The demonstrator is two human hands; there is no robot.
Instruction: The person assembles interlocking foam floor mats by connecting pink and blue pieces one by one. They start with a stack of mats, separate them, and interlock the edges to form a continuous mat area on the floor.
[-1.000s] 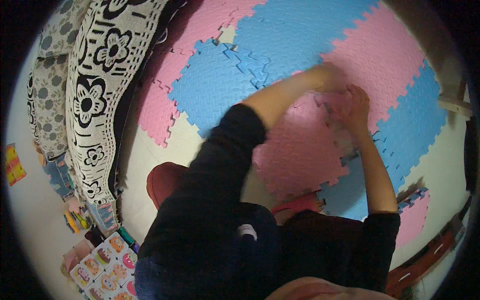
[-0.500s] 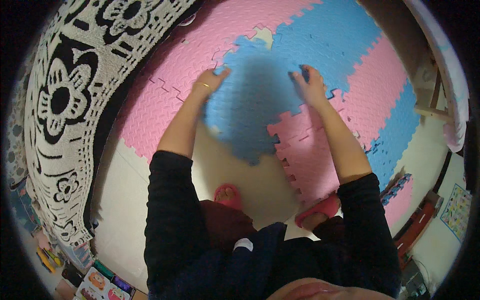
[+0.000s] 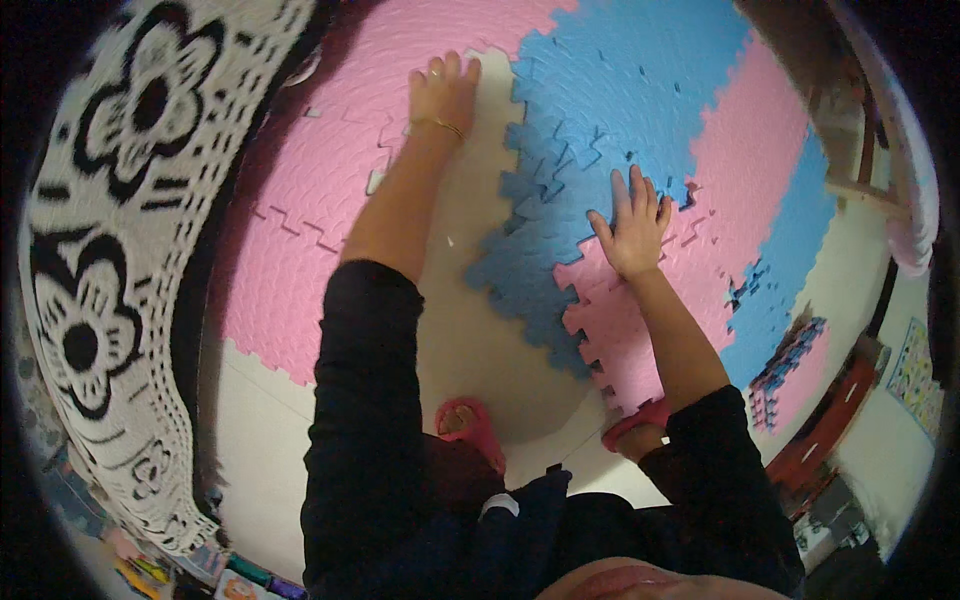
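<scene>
A loose blue foam mat tile with toothed edges lies on the floor between my arms, its right side against the pink foam mat and its far side meeting the large blue mat. My right hand lies flat with fingers spread, near the border of blue and pink. At the edge of the left pink mat, my left hand reaches out with its fingers stretched, holding nothing. A strip of bare floor shows between this pink mat and the blue tile.
A black and white flower-patterned cover hangs along the left side. Several interlocking foam pieces stand stacked at the right. My pink slippers are on the pale floor. A wooden frame stands at the far right.
The blue tile, between both hands before, has moved right and nearer me, exposing floor on its left. My left hand has let go and reached farther out; my right hand now lies flat.
</scene>
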